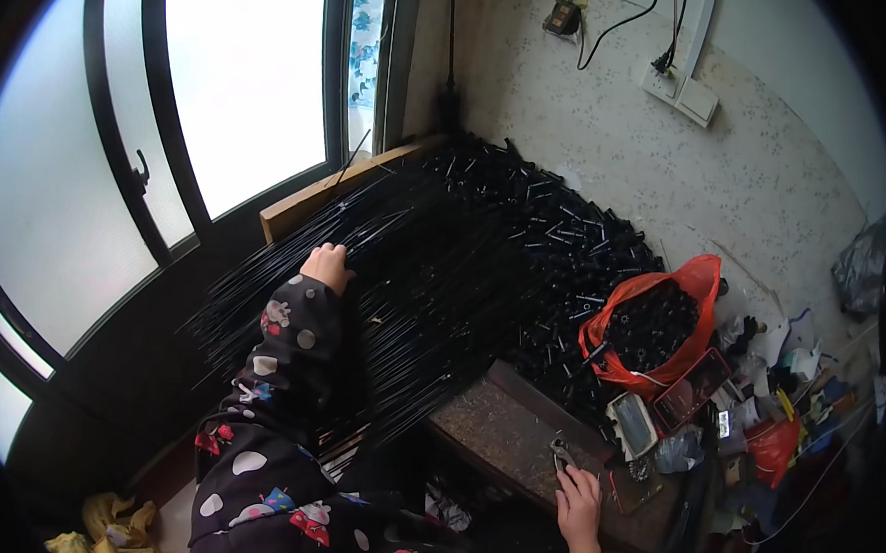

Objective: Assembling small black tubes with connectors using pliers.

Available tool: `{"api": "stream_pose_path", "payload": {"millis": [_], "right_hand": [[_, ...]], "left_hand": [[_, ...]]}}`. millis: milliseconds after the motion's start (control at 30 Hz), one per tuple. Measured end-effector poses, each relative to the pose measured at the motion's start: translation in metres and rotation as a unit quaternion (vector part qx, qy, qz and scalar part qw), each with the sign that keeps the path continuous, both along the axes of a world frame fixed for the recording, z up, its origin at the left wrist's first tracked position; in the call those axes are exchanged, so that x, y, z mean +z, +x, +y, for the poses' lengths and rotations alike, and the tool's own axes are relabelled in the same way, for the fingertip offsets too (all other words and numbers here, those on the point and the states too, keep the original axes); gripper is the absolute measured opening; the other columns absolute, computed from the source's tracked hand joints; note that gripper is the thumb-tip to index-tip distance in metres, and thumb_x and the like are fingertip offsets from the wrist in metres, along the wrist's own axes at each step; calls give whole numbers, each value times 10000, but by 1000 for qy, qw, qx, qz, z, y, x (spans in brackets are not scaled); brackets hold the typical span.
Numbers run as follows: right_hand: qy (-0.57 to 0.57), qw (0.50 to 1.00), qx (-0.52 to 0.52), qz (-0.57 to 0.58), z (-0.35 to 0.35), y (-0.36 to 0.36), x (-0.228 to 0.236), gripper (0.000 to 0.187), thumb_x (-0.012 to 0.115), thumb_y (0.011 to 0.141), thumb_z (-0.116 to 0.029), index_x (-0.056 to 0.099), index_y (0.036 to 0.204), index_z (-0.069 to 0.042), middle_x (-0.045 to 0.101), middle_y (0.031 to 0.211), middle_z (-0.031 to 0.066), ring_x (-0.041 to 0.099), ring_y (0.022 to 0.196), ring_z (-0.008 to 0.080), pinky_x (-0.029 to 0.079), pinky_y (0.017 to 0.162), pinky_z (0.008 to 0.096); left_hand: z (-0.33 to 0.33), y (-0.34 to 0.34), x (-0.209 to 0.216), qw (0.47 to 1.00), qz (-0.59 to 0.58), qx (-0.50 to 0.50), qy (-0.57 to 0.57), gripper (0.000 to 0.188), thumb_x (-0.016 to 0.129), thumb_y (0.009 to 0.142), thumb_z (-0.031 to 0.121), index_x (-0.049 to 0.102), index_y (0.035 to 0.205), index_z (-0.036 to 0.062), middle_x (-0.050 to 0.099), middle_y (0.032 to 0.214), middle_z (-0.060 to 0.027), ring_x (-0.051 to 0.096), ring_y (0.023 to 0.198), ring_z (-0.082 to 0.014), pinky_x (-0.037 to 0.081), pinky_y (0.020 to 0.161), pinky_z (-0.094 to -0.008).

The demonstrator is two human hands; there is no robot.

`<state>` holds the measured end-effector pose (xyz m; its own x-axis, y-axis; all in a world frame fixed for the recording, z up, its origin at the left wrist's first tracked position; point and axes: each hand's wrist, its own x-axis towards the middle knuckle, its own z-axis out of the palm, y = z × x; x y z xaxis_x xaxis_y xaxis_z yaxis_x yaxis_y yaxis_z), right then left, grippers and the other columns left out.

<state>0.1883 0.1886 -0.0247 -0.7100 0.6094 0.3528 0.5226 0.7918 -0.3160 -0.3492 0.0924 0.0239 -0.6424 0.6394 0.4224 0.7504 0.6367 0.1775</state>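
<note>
Thin black rods [420, 325] lie in a wide bundle across the middle. My left hand [328, 268] reaches over their left part, its fingers bent down among them; what the fingertips grip is hidden. The sleeve is dark with a colourful cartoon print. At the lower right, my right hand [580, 499] rests palm down on a worn dark bench [491, 419]. Its fingers are around the near end of a small silver metal tool [559, 452] with a rounded head, whose exact kind I cannot make out.
Short black tubular pieces [565, 243] are heaped against the wall. A red plastic bag [703, 280] holds more small black parts. Beside it are a red-framed phone-like device [693, 390], a pale rectangular case [634, 425] and mixed clutter. A wooden board [296, 207] edges the window side.
</note>
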Motion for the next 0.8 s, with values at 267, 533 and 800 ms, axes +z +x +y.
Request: {"api": "stream_pose_path", "payload": {"millis": [267, 533, 800], "right_hand": [[-40, 997, -31, 55, -3, 21, -14, 329, 610, 698, -31, 623, 1025, -58, 582, 1097, 82, 490, 1032, 292, 391, 893, 382], [-20, 997, -35, 64, -2, 25, -20, 328, 608, 696, -34, 625, 1022, -60, 582, 1101, 75, 492, 1033, 288, 389, 896, 385], [-30, 996, -32, 74, -3, 29, -21, 328, 608, 701, -41, 621, 1028, -70, 579, 1111, 63, 488, 1045, 281, 385, 902, 383]], "left_hand": [[-12, -24, 14, 985, -168, -16, 44, 258, 717, 678, 215, 628, 844, 39, 608, 849, -148, 583, 828, -314, 469, 728, -371], [2, -12, 21, 994, -110, -8, -2, 282, 677, 731, 242, 560, 846, 13, 605, 867, -173, 584, 848, -346, 478, 710, -390], [6, 11, 56, 990, -137, 20, -1, 388, 618, 778, 356, 555, 894, -8, 607, 953, -191, 578, 918, -345, 476, 754, -390]]}}
